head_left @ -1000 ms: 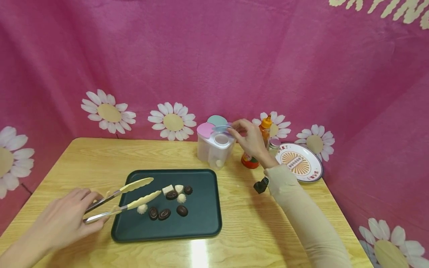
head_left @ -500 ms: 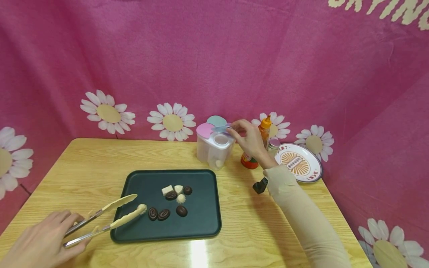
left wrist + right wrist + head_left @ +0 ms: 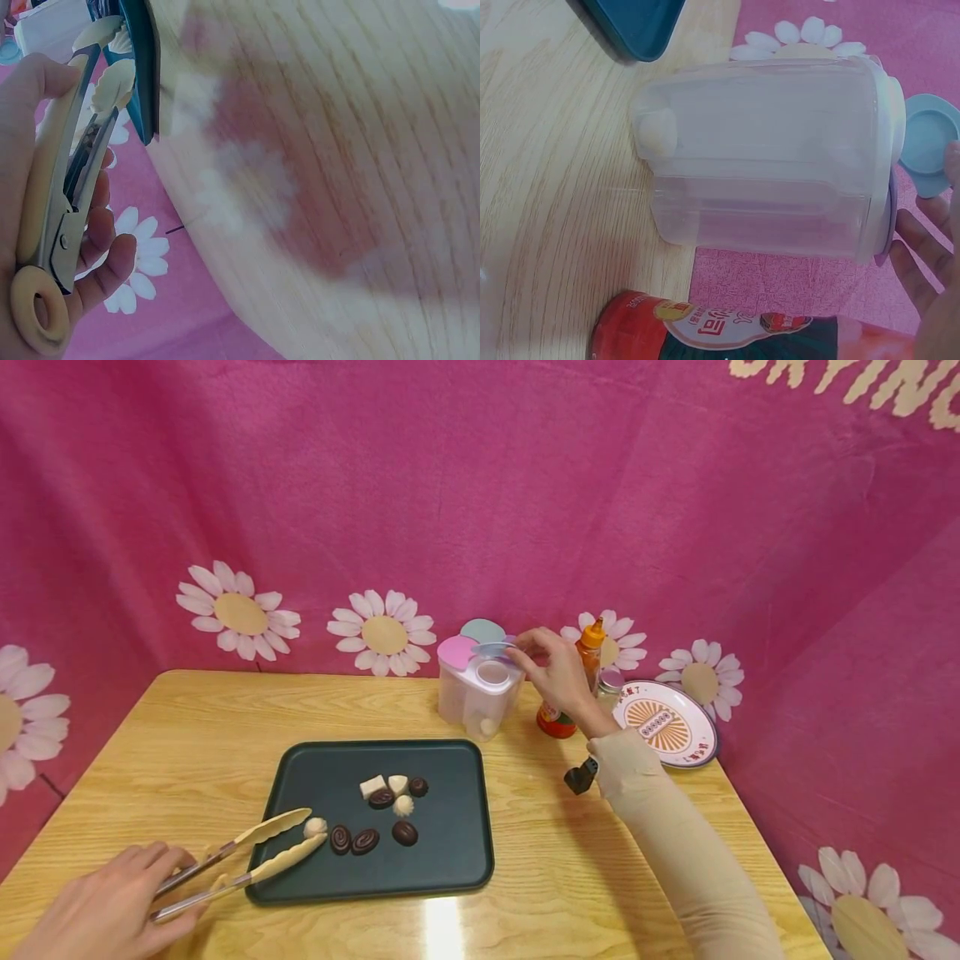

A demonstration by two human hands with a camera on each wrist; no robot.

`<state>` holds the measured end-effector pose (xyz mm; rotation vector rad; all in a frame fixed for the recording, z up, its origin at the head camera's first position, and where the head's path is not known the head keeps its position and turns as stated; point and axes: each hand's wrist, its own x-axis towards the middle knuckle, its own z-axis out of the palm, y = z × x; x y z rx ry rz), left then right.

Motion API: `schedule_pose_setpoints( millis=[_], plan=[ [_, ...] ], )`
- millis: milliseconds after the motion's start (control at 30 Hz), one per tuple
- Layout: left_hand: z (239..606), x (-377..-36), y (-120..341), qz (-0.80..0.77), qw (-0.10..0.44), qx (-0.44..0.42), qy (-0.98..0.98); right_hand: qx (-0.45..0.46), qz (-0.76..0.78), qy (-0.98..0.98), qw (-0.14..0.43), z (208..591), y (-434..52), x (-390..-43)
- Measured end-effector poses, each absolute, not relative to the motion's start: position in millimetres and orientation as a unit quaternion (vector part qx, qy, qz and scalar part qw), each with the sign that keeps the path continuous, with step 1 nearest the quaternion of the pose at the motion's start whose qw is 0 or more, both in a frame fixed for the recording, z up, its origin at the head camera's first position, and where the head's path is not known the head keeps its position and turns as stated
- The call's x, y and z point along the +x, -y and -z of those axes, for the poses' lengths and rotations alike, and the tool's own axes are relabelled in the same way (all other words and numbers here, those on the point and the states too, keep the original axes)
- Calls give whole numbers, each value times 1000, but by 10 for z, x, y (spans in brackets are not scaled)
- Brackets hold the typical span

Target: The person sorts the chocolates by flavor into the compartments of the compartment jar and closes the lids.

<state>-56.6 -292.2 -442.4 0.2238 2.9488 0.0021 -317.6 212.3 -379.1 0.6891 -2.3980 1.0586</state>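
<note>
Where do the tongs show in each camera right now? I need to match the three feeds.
Head: tongs lower left, held by the left hand, tips at a white candy.
Left wrist: tongs along the left edge, ring end at the bottom.
Right wrist: not in view.
Shared landmark: the dark green tray.

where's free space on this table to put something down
Bare wood lies left of the tray, from the back edge to the left hand, and in front of the tray. The tray's right half is bare too. The back right corner is crowded: container, bottle, plate, right hand.
</note>
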Motion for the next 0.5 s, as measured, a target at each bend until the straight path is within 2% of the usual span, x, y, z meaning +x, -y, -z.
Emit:
schedule_pose_setpoints(
  millis=[167,233,500],
  plan=[
    [4409,-604,2907,-8,129,66,-989,251,-386,863,208,3789,-2123,-3175],
    [4396,-616,2897,-10,123,65,-990,253,-386,863,208,3787,-2124,-3172],
    [4302,-667,2850,-22,-43,113,-992,243,-383,868,202,3774,-2122,-3160]
  ],
)
